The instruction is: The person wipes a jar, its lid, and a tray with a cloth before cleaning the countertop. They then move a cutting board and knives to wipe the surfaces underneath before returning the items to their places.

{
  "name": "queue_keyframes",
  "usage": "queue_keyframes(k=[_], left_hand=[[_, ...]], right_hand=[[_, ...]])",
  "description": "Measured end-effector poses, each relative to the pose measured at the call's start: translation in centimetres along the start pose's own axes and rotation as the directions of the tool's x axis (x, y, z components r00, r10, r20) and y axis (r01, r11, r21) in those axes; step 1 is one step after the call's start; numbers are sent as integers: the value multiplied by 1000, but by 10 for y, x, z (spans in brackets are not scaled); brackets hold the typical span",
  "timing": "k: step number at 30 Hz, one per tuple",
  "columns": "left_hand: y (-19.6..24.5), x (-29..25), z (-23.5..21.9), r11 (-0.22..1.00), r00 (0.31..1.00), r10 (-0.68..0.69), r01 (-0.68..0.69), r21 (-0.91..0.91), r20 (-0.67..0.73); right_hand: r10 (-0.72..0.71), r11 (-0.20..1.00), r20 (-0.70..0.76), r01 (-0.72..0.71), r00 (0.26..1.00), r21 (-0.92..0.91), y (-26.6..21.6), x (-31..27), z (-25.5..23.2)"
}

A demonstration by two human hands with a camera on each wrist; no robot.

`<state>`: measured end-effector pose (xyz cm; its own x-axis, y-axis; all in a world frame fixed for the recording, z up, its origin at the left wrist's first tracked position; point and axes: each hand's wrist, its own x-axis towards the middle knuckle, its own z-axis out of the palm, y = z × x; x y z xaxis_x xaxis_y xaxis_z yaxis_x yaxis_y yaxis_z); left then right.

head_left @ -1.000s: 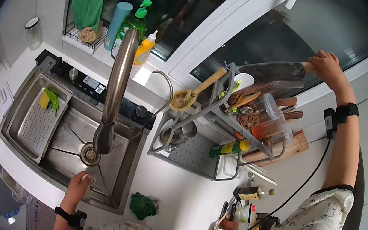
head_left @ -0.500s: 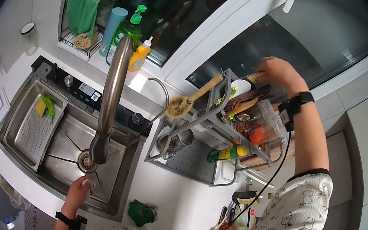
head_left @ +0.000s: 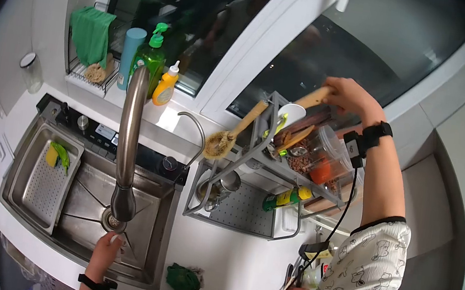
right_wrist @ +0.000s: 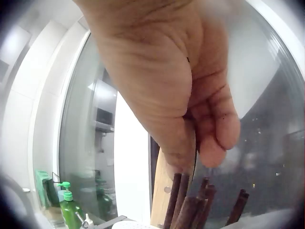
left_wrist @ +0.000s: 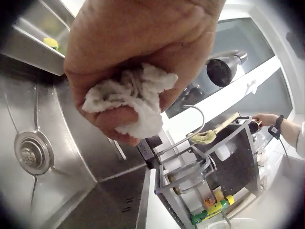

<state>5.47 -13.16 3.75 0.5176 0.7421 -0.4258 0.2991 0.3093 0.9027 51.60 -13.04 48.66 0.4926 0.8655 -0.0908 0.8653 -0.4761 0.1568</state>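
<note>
Fingers (right_wrist: pixel 209 143) of the right hand (head_left: pixel 347 95) are curled round a wooden handle (head_left: pixel 313 99), its blade end lowered into the rack (head_left: pixel 255 148) below them so it stands upright among other wooden handles. Left-hand fingers (left_wrist: pixel 114 119) are clenched on a crumpled white cloth (left_wrist: pixel 131 98), held low over the sink (head_left: pixel 90 197) beside the drain (left_wrist: pixel 28 152).

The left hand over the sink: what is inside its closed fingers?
The left hand grips a crumpled white cloth or tissue, bunched between fingers and palm. Below it lies the steel sink with its drain. How far the wad reaches inside the grip is covered.
</note>
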Motion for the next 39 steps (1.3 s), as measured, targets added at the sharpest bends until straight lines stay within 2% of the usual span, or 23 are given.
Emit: queue_keyframes(k=[1,2,3,5,7,8,9,12,13,15,16,18,21,22,23,26,27,29,31,33,37,39], left_hand=[[5,1,4,1000,1000,13,-13,20,3],[11,1,9,1000,999,24,-24,13,27],[19,0,13,999,998,36,-36,7,50],[34,-4,18,998,999,14,-17,55,45],[27,-6,21,996,997,20,-26,81,75],[19,-6,20,995,997,35,-41,92,67],[9,-6,18,994,997,40,-46,103,64],[-17,-9,9,993,997,49,-54,101,54],[-18,-12,7,993,998,51,-56,107,48],[-8,-24,5,986,999,-12,6,169,31],[-8,-25,7,984,1000,-5,0,177,28],[-10,-27,13,988,1000,-25,23,156,15],[-6,-32,23,981,999,30,-36,189,34],[-12,-30,25,974,998,64,-68,216,29],[-8,-33,26,972,997,67,-71,223,26],[5,-45,31,975,998,30,-40,218,49],[6,-46,31,965,998,35,-49,257,58],[3,-47,32,952,997,39,-58,300,67],[-2,-47,32,954,996,82,-85,286,23],[1,-50,33,963,997,75,-79,259,26],[-2,-48,32,957,997,67,-73,281,30],[4,-48,35,966,998,52,-58,253,30]], right_hand=[[-44,997,-43,46,998,58,3,-2,4],[-177,967,-143,199,974,157,11,1,12],[-147,975,-145,167,978,143,0,-9,11],[-270,922,-304,337,913,193,18,-10,18],[-151,933,-457,279,877,226,43,-24,13],[-79,949,-473,212,878,235,59,-35,8],[-6,956,-470,142,883,255,78,-45,6],[80,985,-436,-3,896,175,137,-64,25],[81,983,-440,1,895,182,146,-66,35],[167,970,-268,-110,949,216,155,-72,51],[171,968,-273,-110,947,224,160,-70,56],[159,949,-344,-48,925,311,159,-66,67],[130,951,-380,-7,916,309,163,-55,68],[76,915,-444,115,893,387,163,-50,71],[79,912,-447,117,891,393,156,-49,67],[-57,904,-422,226,905,363,130,-41,52],[-57,904,-425,227,903,362,126,-38,50],[-83,811,-443,319,892,490,122,-34,49],[-55,796,-465,320,884,514,124,-28,54],[-67,678,-450,371,891,634,123,-24,59],[-70,735,-414,328,908,594,109,-24,64],[-93,828,-330,257,940,498,108,-24,60]])
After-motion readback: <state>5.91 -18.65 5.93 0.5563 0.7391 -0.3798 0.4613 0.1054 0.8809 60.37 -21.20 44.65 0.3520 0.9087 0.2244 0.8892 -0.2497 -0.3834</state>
